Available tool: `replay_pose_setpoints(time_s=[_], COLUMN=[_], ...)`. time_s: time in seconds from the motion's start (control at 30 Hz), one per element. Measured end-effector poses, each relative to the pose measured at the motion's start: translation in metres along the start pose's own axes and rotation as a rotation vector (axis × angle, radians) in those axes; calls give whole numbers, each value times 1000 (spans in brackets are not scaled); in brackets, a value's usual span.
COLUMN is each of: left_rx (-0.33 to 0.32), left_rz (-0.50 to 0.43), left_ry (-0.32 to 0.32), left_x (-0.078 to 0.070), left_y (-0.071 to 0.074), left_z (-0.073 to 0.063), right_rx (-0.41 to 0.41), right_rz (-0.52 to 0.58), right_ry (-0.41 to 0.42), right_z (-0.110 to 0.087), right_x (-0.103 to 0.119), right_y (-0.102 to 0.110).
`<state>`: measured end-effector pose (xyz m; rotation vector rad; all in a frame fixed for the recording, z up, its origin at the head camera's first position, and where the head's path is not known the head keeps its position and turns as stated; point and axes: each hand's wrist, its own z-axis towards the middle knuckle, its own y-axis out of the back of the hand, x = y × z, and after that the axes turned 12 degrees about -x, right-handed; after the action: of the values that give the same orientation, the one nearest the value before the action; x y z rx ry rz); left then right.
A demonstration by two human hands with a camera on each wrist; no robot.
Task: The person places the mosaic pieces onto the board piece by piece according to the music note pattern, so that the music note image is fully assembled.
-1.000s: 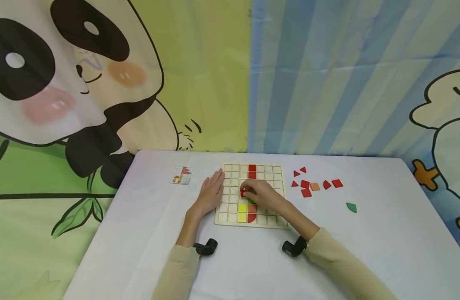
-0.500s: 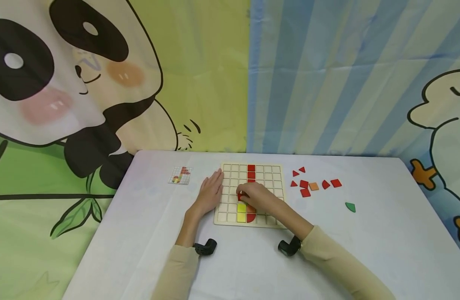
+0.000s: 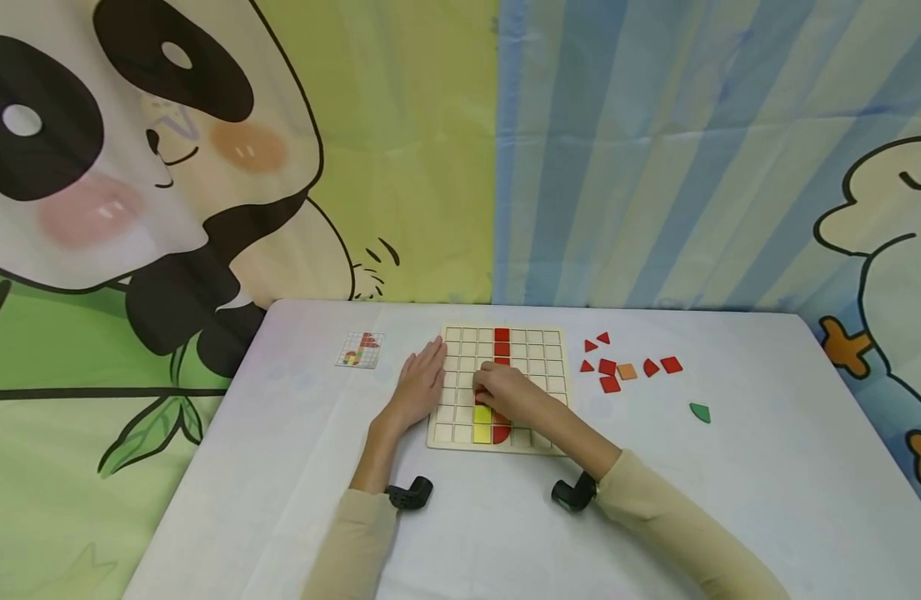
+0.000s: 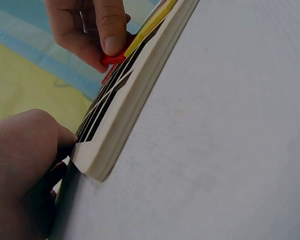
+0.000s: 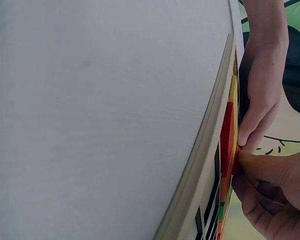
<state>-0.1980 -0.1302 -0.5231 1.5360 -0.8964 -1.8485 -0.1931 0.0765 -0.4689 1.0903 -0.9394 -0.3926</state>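
Observation:
A wooden grid board (image 3: 449, 414) lies on the table. My left hand (image 3: 421, 381) rests along its left edge with the fingers extended. Over the middle of the board, my right hand (image 3: 514, 393) pinches a red tile (image 4: 114, 59) between thumb and fingers. That tile sits at the cell just above two yellow tiles (image 3: 482, 423), low over the grid in both wrist views. Beside the yellow ones is a red rounded tile (image 3: 501, 435). Red square tiles (image 3: 502, 336) form a column at the top; the right hand covers the cells between.
Left of the board lies a small pattern card (image 3: 360, 350) with a coloured grid drawing. To the right are scattered loose tiles: red triangles (image 3: 591, 345), red squares (image 3: 610, 384), an orange square (image 3: 627, 372), a red rounded piece (image 3: 651, 367) and a green rounded piece (image 3: 700, 412).
My right hand has shifted a little left with the red tile, down to the cell above the yellow tiles. The left hand has stayed at the board's edge.

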Motion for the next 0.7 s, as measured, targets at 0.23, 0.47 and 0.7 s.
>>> replay_pose_setpoints(time_s=[0.23,0.47,0.7], left_rx=[-1,-5,-8], left_rz=[-7,1,7], left_ry=[1,-12,-13], left_x=[-1,0,0], left_y=[1,-1,-1], left_z=[0,1,-1], right_rx=[0,-3,-114], right_rz=[-79,-58,-104], right_ry=[37,51,-10], right_z=[3,-6,-41], right_x=[1,-6,-57], right_y=[-3,13,46])
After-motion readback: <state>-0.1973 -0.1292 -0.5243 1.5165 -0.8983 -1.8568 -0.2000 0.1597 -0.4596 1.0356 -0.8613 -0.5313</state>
